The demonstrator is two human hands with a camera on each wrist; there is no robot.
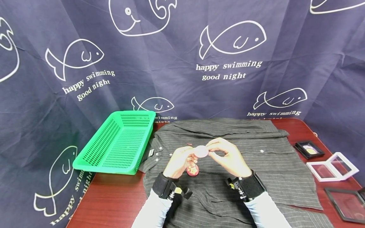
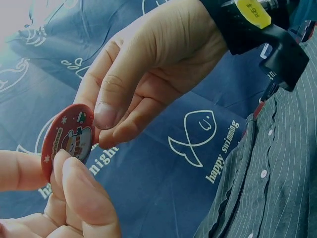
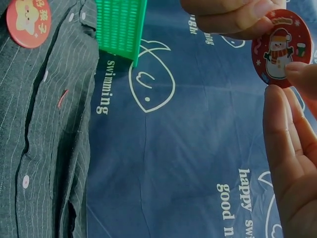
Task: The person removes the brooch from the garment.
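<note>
A round red badge [image 3: 280,48] with a snowman on its face is held up over the dark striped shirt [image 1: 236,190]. My left hand [image 1: 180,161] pinches one edge of it between thumb and fingers. On the opposite side my right hand [image 1: 229,156] has its thumb on the snowman face and its fingertips at the edge. From the head view the badge looks pale and washed out. Lying on the shirt just below my left hand is a second red badge [image 1: 192,170] with a yellow star figure.
A green plastic basket [image 1: 134,171] stands at the left on the red-brown table [image 1: 114,199]. Along the right edge lie a small black case [image 1: 302,148], a white hinged frame [image 1: 316,171] and a black frame [image 1: 335,202]. A fish-printed blue curtain [image 1: 182,72] hangs behind.
</note>
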